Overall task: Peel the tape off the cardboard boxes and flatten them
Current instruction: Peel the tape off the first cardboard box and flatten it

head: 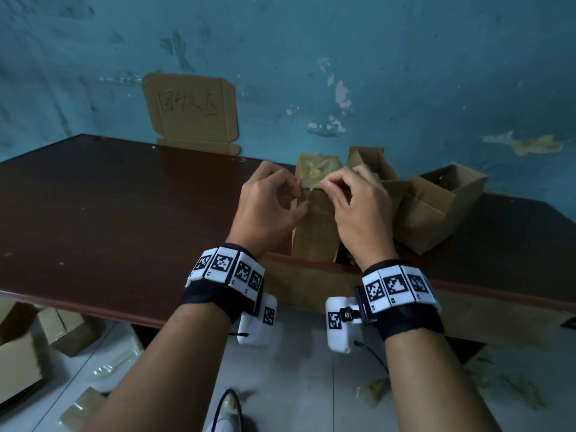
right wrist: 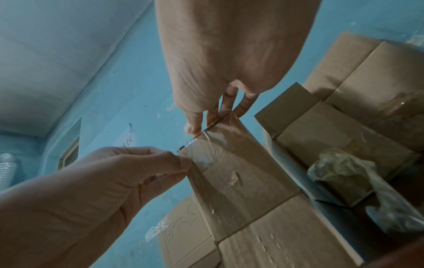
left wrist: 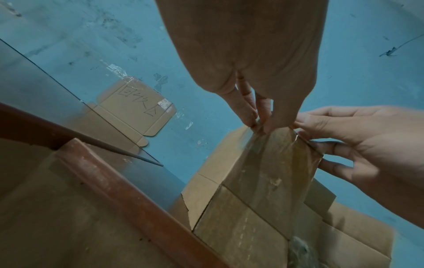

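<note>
Left hand (head: 268, 207) and right hand (head: 358, 207) both pinch clear tape (left wrist: 275, 154) at twelve o'clock edge of light, stiff brown cardboard box (head: 314, 235); tape thin, clingy—grip lifted corner.

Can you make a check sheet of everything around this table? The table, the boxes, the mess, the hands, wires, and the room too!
Surface: dark brown table, glossy.
Job's things: taped box stands upright at the table edge; open boxes beside it.
Clutter: crumpled tape behind the hands; tape scraps and floor boxes below.
Hands: left hand and right hand both pinch tape at the box top.
Cables: black cable under the right wrist.
Surroundings: peeling blue wall; cardboard sign with handwriting.
</note>
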